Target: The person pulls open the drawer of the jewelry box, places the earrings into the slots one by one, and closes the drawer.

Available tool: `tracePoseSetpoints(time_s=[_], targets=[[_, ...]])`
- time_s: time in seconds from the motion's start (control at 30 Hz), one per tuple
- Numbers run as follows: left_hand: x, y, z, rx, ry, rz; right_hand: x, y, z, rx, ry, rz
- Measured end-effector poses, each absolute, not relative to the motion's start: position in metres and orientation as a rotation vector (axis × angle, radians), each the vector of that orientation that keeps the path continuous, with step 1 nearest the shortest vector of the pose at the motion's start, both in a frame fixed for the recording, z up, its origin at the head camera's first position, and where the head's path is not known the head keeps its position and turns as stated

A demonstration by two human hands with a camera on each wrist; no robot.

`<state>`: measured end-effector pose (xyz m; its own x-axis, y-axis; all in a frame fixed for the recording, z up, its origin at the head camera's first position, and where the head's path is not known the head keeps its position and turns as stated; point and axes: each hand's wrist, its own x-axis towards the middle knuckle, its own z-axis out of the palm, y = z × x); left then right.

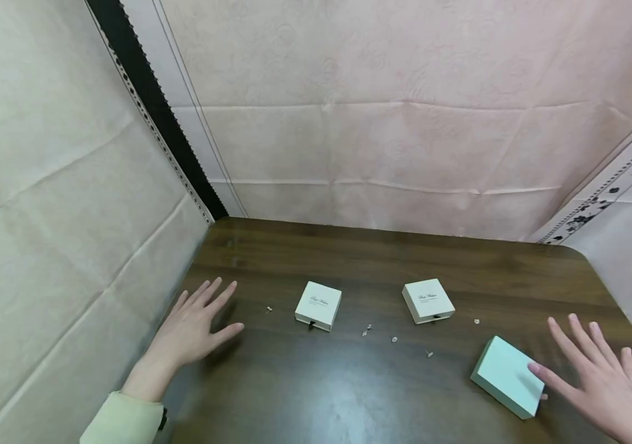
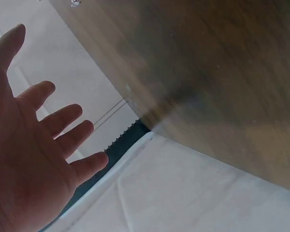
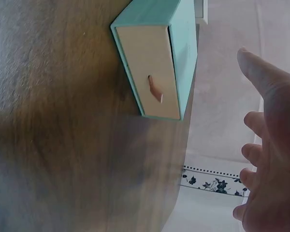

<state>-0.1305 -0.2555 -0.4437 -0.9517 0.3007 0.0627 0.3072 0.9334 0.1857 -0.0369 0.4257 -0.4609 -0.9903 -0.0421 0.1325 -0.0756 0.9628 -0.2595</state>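
My left hand (image 1: 187,333) is spread above the left side of the table, holding nothing; in the left wrist view the same hand (image 2: 34,145) shows its palm with fingers apart. On the right, my right hand (image 1: 604,382) is spread beside a mint green box (image 1: 508,376), its thumb overlapping the box's edge in the head view. The right wrist view shows a gap between that hand (image 3: 275,140) and the green box (image 3: 150,72), whose pale end has a small ribbon tab. Two white lettered boxes, one left (image 1: 318,305) and one right (image 1: 428,300), lie farther back.
Small metallic pieces lie scattered on the dark wooden table (image 1: 282,382), among them one by the left white box (image 1: 269,309), one near the middle (image 1: 394,339) and one at the right (image 1: 476,321). Pale cloth (image 1: 404,142) hangs behind and at both sides.
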Motion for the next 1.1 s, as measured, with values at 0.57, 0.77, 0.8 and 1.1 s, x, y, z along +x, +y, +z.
tracePoseSetpoints(time_s=[0.57, 0.77, 0.8, 1.1], targets=[[-0.162, -0.221, -0.427, -0.848, -2.949, -0.067, -0.048, 0.399, -0.455, 0.306, -2.873, 0.44], [-0.171, -0.209, -0.425, -0.979, -2.944, 0.014, -0.051, 0.389, -0.453, 0.381, -2.841, 0.463], [-0.173, -0.207, -0.425, -1.002, -2.942, 0.027, -0.052, 0.387, -0.452, 0.394, -2.833, 0.469], [-0.186, -0.199, -0.427, -1.191, -2.883, 0.178, -0.055, 0.371, -0.453, 0.456, -2.816, 0.45]])
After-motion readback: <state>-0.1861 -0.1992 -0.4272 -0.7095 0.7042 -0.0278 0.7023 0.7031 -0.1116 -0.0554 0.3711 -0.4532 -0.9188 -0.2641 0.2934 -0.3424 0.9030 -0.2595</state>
